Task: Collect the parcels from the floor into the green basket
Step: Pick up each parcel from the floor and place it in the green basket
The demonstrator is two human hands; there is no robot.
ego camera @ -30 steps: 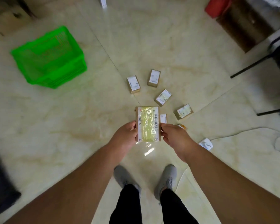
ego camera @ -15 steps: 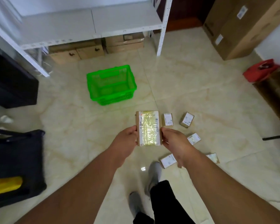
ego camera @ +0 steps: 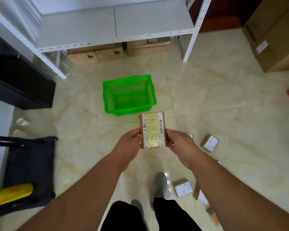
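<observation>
I hold a brown cardboard parcel (ego camera: 153, 130) with a yellowish taped label between both hands, flat and face up. My left hand (ego camera: 129, 144) grips its left edge, my right hand (ego camera: 179, 143) its right edge. The green basket (ego camera: 107, 97) stands on the floor just beyond the parcel and looks to hold nothing. Small labelled parcels lie on the floor to my right: one (ego camera: 209, 143) beside my right wrist, another (ego camera: 183, 187) near my right foot, and more partly hidden behind my right forearm.
A white metal shelf rack (ego camera: 189, 47) stands behind the basket with cardboard boxes (ego camera: 97, 55) under it. Large cartons (ego camera: 274, 39) are at the right, a black case (ego camera: 20, 84) and a dark bag (ego camera: 30, 169) with a yellow roll (ego camera: 10, 193) at the left.
The view has swung from the scattered parcels toward the basket, which now lies straight ahead and closer. Both hands kept their grip on the parcel. My feet have stepped forward.
</observation>
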